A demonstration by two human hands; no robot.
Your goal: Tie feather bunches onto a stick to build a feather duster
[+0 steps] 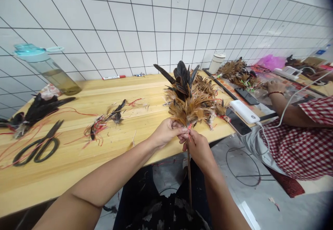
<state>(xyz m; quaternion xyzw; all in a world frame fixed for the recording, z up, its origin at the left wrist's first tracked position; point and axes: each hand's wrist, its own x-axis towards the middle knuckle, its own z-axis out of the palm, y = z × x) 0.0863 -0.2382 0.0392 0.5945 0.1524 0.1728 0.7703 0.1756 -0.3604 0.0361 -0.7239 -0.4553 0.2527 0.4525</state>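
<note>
A feather duster [186, 108] with brown and black feathers is between my hands at the table's front edge. My left hand [166, 132] is closed, its fingertips pinching the feather base where red string [189, 128] is wound. Just below and to the right, my right hand [199, 149] closes round the top of the thin stick [189, 183], which runs down towards my lap. The fingers partly hide the binding. Behind the duster lie more brown feather bundles [205, 84], partly covered by it.
Black scissors [48, 141], dark feathers [39, 113] and loose red strings lie at left. A tilted-looking water bottle [56, 72] and a red-capped marker [113, 77] are near the wall. Phones, a white power bank [244, 111] and a co-worker's arm [288, 112] occupy the right.
</note>
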